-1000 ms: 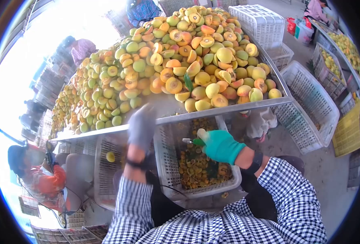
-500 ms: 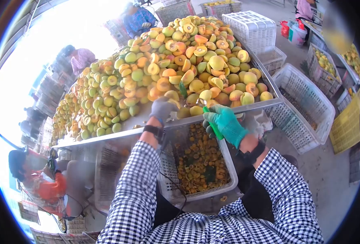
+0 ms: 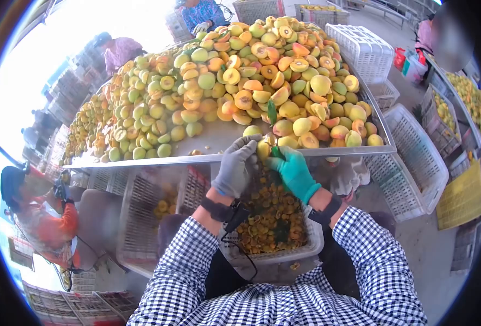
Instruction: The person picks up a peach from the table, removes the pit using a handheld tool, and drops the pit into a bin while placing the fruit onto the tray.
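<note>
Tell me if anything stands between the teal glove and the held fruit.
Only the green tool held in the right hand stands between that hand and the fruit in the left hand; nothing else shows.

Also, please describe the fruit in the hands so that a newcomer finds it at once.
Start at the table under the heap of fruit. At its near edge, look between the grey-gloved left hand and the teal-gloved right hand for a yellow fruit. Only this one sits between these hands; its neighbours lie loose behind.
</note>
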Demonstrator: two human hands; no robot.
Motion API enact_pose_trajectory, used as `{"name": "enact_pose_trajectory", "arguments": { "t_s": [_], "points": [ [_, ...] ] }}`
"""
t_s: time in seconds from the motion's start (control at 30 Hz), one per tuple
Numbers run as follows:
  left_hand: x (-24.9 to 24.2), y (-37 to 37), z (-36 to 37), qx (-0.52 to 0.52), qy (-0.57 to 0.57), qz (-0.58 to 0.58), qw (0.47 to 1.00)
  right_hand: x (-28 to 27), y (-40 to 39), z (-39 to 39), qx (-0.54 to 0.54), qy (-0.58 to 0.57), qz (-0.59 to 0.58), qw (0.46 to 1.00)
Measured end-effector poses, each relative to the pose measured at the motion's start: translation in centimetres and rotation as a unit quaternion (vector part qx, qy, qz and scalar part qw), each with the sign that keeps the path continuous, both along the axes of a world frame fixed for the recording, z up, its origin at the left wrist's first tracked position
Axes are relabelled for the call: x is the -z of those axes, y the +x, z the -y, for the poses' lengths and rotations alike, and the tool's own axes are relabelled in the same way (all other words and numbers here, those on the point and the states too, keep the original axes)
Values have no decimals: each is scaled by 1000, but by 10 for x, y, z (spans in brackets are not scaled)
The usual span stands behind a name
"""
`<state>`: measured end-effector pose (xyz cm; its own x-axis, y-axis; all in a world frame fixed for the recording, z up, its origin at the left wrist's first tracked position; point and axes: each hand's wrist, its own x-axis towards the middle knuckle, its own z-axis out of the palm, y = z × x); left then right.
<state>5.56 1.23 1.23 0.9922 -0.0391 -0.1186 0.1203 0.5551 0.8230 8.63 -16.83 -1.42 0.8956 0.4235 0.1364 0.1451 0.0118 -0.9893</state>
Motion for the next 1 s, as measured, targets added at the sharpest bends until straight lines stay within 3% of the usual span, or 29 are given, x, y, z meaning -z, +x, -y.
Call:
{"name": "enact_pose_trajectory", "arguments": {
  "t_s": [0.1,0.13,0.17,0.2,0.27,0.3,0.33,0.4,0.47,0.6,0.7,0.9,1.0],
  "points": [
    [-6,11,6,-67,283,68,954,0,11,-9,-58,69,-128,988],
    [-2,17,5,-116,447,170,871,-7,10,-9,-63,64,-159,983],
    [4,24,1,-162,589,264,746,-12,10,-10,-69,58,-190,978],
    [1,26,-1,-204,705,344,585,-12,11,-12,-72,65,-189,977],
    [0,22,1,-126,613,218,749,-7,13,-11,-75,81,-189,976],
    [-2,20,3,-83,552,150,816,-2,17,-9,-61,50,-109,991],
    [1,21,1,-83,569,156,803,4,20,-5,-46,20,-28,998],
    [6,21,0,-111,375,117,913,5,19,-3,4,-27,139,990],
    [7,22,-1,-114,139,64,982,-2,9,-2,80,-56,306,947],
    [-18,-11,10,-43,-34,-39,998,-37,-19,-1,104,-268,461,840],
    [-25,-27,10,-61,-22,-23,998,-45,-30,-3,97,-317,475,815],
    [-30,-46,5,-91,132,32,986,-64,-33,-2,50,-323,569,755],
    [-20,-49,7,-125,110,56,985,-75,-34,-1,11,-361,574,735]
  ]
}}
